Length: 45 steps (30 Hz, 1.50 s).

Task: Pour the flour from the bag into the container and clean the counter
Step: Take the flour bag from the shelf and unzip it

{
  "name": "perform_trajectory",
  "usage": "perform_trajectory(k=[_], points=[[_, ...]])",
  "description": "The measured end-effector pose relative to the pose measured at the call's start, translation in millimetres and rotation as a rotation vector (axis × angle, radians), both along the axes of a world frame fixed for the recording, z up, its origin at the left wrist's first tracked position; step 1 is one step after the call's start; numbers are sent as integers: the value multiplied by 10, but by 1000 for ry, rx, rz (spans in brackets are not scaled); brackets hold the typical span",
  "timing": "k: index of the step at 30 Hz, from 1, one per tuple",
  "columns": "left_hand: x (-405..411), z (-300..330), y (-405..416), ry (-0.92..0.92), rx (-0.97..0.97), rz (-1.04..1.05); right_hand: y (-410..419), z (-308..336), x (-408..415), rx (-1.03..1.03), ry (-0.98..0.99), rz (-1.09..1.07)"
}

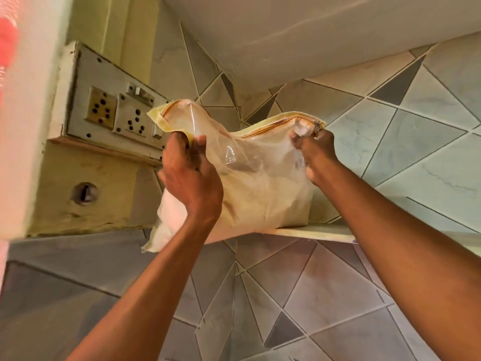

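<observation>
I see the clear zip-top flour bag (255,183), half full of pale flour, upright, its top edge pinched between my fingers (200,140).

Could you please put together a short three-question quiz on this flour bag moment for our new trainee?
1. True or false: the left hand and the right hand both grip the flour bag near its top edge.
2. Where does the bag's bottom rest? A) on the shelf, partly overhanging its edge; B) inside a container; C) on the floor.
3. Fill in: on the wall left of the bag is a board with two electrical ____.

Key: 1 true; 2 A; 3 sockets.
</observation>
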<state>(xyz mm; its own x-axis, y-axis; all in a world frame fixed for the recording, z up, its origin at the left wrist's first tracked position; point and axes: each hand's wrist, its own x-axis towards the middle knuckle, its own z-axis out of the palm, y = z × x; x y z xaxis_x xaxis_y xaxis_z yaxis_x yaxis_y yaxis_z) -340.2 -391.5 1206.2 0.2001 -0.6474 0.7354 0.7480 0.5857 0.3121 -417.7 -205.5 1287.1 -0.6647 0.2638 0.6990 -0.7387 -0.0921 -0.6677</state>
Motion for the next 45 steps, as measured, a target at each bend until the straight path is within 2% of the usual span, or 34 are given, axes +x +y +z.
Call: perform_trajectory(k=[3, 6, 12, 18, 22, 28, 35, 41, 45], points=[[321, 22, -74, 31, 8, 37, -78, 25, 303, -42, 47, -3], [691, 56, -169, 41, 45, 53, -161, 35, 609, -111, 53, 91], [1392, -82, -340, -8, 50, 4, -287, -153, 1229, -145, -6, 228], [1875, -593, -351, -105, -102, -64, -169, -1009, 1684, -124, -26, 233], [2005, -1153, -206, -266, -94, -64, 41, -1721, 1803, -138, -104, 241], [1875, -2040, 83, -496, -20, -147, 418, -2586, 1802, -125, -251, 205], [1322, -3090, 217, -739, 144, -447, 880, -3548, 1657, -43, -378, 68], [884, -3850, 319, -951, 58, -655, 1095, -4372, 1443, 8, -506, -143], [587, -4288, 362, -1036, 122, -775, 1130, -4824, 1256, 40, -580, -247]])
